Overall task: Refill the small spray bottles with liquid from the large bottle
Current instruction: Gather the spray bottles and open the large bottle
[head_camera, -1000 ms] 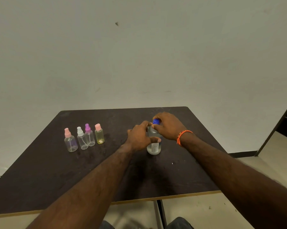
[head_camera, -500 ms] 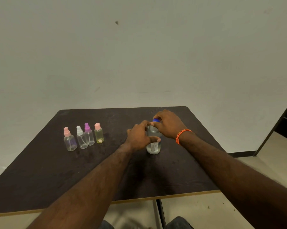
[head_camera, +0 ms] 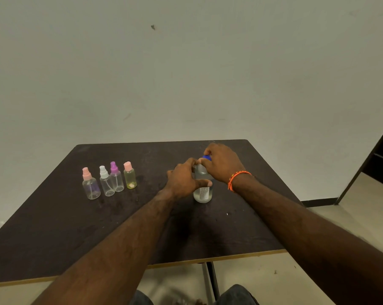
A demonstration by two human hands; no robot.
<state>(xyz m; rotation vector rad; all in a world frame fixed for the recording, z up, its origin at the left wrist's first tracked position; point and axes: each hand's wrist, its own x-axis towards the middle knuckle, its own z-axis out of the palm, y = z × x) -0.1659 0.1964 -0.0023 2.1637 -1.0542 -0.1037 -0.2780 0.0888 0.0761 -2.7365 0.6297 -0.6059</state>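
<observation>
The large clear bottle (head_camera: 203, 192) stands upright on the dark table (head_camera: 76, 227), right of centre. My left hand (head_camera: 182, 181) grips its body from the left. My right hand (head_camera: 222, 164) is curled over its blue cap (head_camera: 206, 157), which mostly hides under the fingers. Several small spray bottles stand in a row at the left: one with a pink sprayer (head_camera: 90, 184), one with a white sprayer (head_camera: 106, 182), one with a purple sprayer (head_camera: 116, 178), and a yellowish one with a pink cap (head_camera: 130, 179).
A plain wall rises behind the table. The table's near edge (head_camera: 208, 259) runs across the lower view, with a leg beneath it and my knees below. A dark doorway (head_camera: 382, 159) stands at the far right.
Both hands stay on the large bottle. The right hand has shifted slightly over the cap, as if twisting it. The small bottles have not moved.
</observation>
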